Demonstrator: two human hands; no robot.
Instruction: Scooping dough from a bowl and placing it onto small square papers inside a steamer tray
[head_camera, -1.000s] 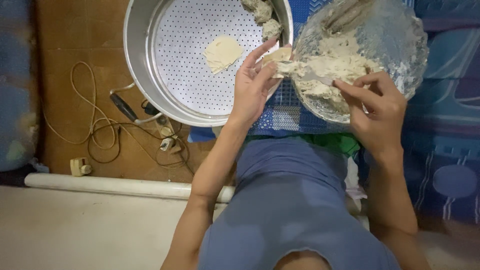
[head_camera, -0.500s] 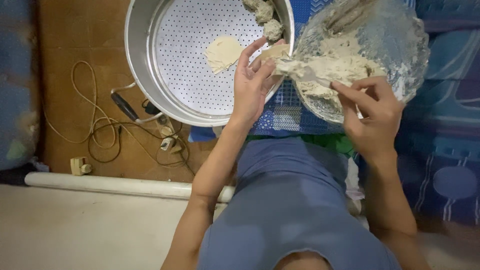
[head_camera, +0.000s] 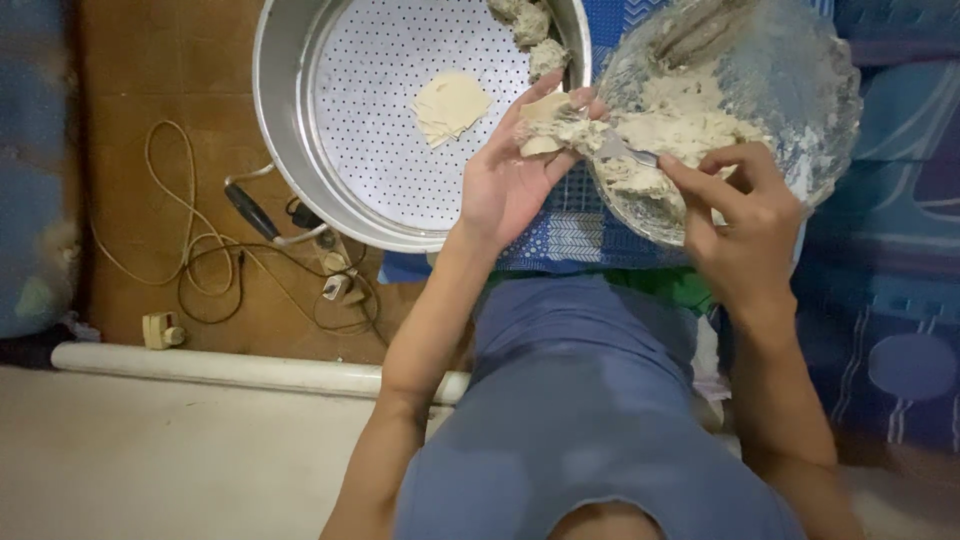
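Observation:
My left hand (head_camera: 510, 175) is cupped palm up between the two vessels, holding a thin dumpling wrapper (head_camera: 545, 115) with pale filling on it. My right hand (head_camera: 745, 225) grips a metal spoon (head_camera: 625, 152) whose tip presses filling onto that wrapper. The spoon comes from a clear glass bowl (head_camera: 800, 90) of pale minced filling (head_camera: 690, 130) at the upper right. A round perforated metal steamer tray (head_camera: 400, 150) lies at the upper left; it holds a small stack of flat wrappers (head_camera: 450, 105) and a few folded dumplings (head_camera: 530, 25) at its far rim.
A blue patterned cloth (head_camera: 570, 235) lies under the bowl and tray edge. Cables and a plug (head_camera: 250, 215) trail over the brown floor on the left. A white pipe (head_camera: 230, 368) runs along the near floor. Blue patterned bedding (head_camera: 890, 300) fills the right side.
My left hand has lifted slightly towards the bowl, and the spoon in my right hand has brought more filling onto the wrapper. The bowl and tray have stayed in place.

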